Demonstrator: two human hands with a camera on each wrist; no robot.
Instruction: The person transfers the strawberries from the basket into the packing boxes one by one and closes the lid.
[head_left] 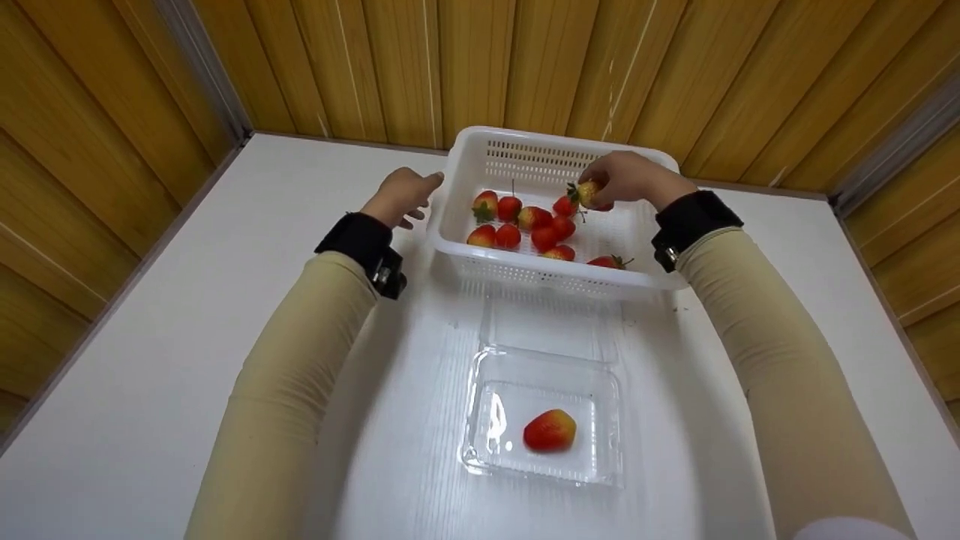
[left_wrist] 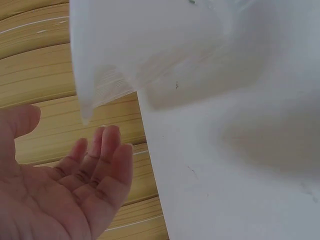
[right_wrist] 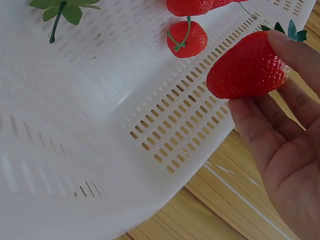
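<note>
Right hand (head_left: 628,178) pinches a small red strawberry with a green leafy cap (right_wrist: 247,66) above the far right of the white perforated plastic basket (head_left: 480,274), fingertips on its sides. It looks light, firm and smooth-skinned, so a gentle grip at mid-body should do. Left hand (head_left: 401,196) is relaxed, holding nothing, just left of the basket. One strawberry (head_left: 550,430) lies in the clear plastic tray (head_left: 611,390) on the near tabletop (head_left: 150,360).

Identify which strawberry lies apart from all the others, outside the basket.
The strawberry in the clear tray: it lies alone, while the rest sit in the white basket.
</note>
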